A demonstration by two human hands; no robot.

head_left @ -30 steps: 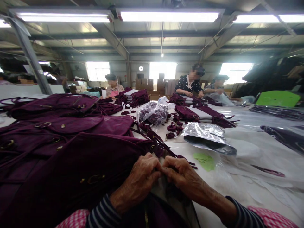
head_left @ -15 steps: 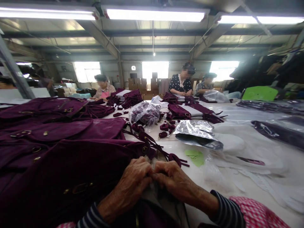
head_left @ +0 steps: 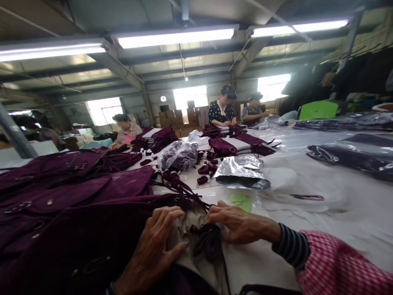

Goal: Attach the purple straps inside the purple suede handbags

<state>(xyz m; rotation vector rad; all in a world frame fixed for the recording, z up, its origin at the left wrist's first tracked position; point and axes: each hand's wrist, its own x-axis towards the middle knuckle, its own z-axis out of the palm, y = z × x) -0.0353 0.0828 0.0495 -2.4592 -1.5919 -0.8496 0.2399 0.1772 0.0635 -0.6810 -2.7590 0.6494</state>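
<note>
My left hand [head_left: 152, 246] lies on a dark purple suede bag [head_left: 80, 241] and pinches the edge of its pale grey lining [head_left: 184, 229]. My right hand [head_left: 239, 223] grips the other side of the bag's opening, fingers curled. Between the two hands a bundle of purple straps [head_left: 208, 241] hangs out over the lining. The bag lies on a white table [head_left: 307, 213] at its near edge.
More purple bags [head_left: 61, 184] are stacked at the left. A clear bag of purple pieces [head_left: 179, 155], loose strap rolls [head_left: 205, 170], a silver pouch [head_left: 241, 172] and a green paper [head_left: 241, 200] lie beyond my hands. Plastic-wrapped bags [head_left: 350, 157] lie at the right. Other people sit at the far end.
My hands were pressed together at the bag's opening; now they have drawn apart, showing the lining and the strap bundle. The view has tilted and shifted to the right.
</note>
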